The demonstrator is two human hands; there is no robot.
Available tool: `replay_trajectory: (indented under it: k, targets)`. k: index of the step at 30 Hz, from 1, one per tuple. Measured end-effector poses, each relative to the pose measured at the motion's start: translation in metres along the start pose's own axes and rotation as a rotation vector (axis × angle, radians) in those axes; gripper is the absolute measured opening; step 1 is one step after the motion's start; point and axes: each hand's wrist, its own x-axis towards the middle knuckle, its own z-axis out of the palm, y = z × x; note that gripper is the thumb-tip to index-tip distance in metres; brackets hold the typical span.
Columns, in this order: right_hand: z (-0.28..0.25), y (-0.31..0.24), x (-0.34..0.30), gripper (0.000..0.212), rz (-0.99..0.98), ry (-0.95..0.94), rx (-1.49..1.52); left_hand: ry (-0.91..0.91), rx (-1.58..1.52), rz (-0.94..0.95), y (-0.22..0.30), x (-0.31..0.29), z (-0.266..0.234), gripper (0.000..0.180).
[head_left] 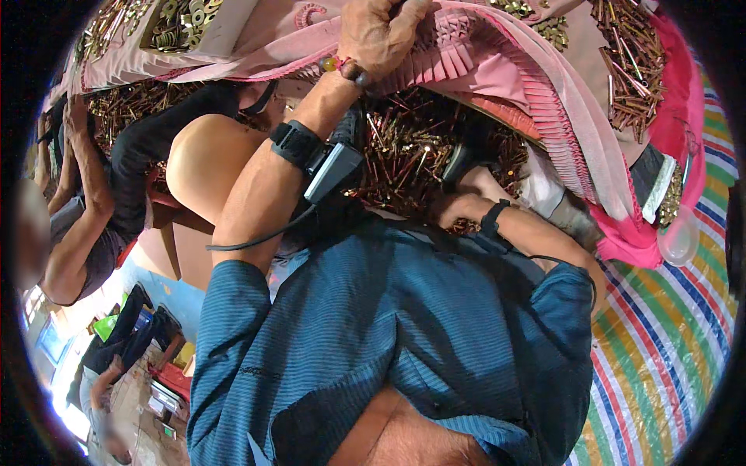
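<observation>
My left hand (378, 43) is over the pink pleated cloth (443, 54) at the top, cut off slightly by the upper edge. Its fingers are curled closed, and anything inside them is hidden. Below the cloth lies a heap of brass-coloured bolts or long screws (400, 147). Lower and to the right, my right hand (458, 210) reaches down at the edge of this heap, beside a dark strap or sandal (460, 161). Its fingertips are hidden, so what they touch does not show.
A box of ring-shaped washers (185, 25) stands at the upper left. More long screws (631, 70) lie on cloth at the upper right, near a clear plastic cup (679, 237). Striped sheeting (660, 349) covers the right side. Another person's arm (89, 186) is at far left.
</observation>
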Motion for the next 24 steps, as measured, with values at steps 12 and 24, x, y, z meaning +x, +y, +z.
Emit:
replay_trajectory:
  k: [12,24]
  targets:
    - [-0.125,-0.010,0.024,0.013,-0.259,1.127,-0.332,-0.009,-0.048,-0.026,0.001,-0.001,0.004,0.022]
    - [-0.138,-0.032,0.024,0.035,-0.080,0.574,-0.210,-0.015,-0.012,-0.014,-0.003,-0.004,-0.003,0.023]
